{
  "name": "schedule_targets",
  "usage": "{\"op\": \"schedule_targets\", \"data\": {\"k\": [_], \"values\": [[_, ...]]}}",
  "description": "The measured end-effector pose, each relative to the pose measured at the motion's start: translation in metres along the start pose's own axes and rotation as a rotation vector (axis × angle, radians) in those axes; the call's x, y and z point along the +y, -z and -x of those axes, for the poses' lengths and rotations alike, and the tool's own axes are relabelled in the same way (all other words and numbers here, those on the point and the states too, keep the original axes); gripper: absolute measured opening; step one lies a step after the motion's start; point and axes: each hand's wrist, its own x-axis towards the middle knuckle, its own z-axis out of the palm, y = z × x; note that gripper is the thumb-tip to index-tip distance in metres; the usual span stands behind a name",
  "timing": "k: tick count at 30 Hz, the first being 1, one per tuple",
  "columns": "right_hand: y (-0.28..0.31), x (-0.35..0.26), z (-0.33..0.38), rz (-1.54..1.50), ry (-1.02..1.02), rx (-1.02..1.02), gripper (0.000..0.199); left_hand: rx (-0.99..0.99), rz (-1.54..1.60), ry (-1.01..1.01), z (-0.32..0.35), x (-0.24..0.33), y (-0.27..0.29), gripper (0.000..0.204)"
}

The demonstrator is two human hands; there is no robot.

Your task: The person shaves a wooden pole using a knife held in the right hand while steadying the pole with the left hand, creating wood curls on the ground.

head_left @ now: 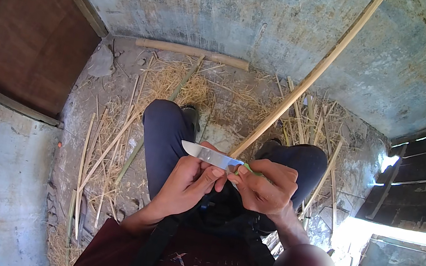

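Observation:
A knife point(210, 156) with a broad pale blade and a green handle lies crosswise over my lap, its tip to the left. My right hand point(267, 187) is closed around the handle. Just under and beside the blade, my left hand point(194, 180) is closed, thumb bent in against its fingers. A long pale wooden pole point(304, 83) slants from the upper right down to my hands. Its near end passes behind the blade into my left hand's grip; the blade and fingers hide that end.
Straw point(177, 78) and thin split sticks point(95, 169) litter the floor on both sides of my knees. A thick bamboo length point(193, 53) lies along the foot of the stained wall point(234, 11). A brown panel point(32, 27) stands left; dark slats point(421, 181) are right.

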Motion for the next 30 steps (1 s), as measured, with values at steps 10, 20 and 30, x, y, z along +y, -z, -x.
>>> {"op": "schedule_targets", "data": {"k": [10, 20, 30], "values": [[0.004, -0.002, -0.003, 0.028, 0.022, 0.017, 0.032, 0.042, -0.021, -0.103, 0.0, -0.007, -0.002, 0.017], [0.005, -0.001, -0.005, 0.056, -0.018, 0.007, 0.029, 0.085, -0.074, -0.141, -0.002, 0.001, 0.001, 0.018], [0.003, -0.003, -0.003, 0.053, 0.006, -0.011, 0.033, 0.102, -0.087, -0.203, -0.004, -0.008, 0.001, 0.009]]}}
